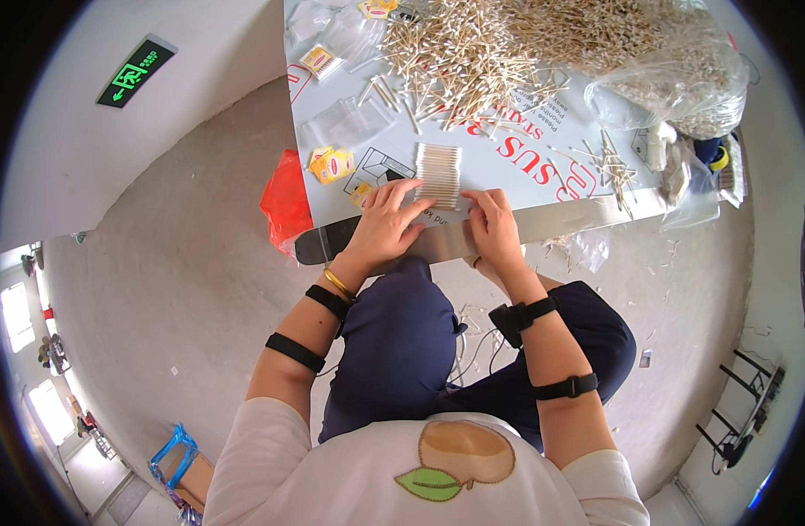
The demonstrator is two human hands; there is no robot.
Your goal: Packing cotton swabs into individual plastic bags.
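Note:
Several cotton swabs [438,171] lie side by side in a neat stack of rows near the front edge of the table. My left hand [385,221] is open at their left side, its fingers spread and the fingertips touching the swab ends. At their lower right, my right hand [497,228] has its fingers bent, with the thumb apart from the index finger and nothing seen between them. Beyond the hands spreads a big loose pile of cotton swabs [459,57]. A small yellow label card [362,194] lies beside my left fingers.
Clear plastic bags [345,123] and yellow cards [331,164] lie at the table's left. A large clear bag of swabs [683,88] stands at the far right, with scattered swabs [615,171] nearer. A red plastic bag [285,202] hangs at the left edge.

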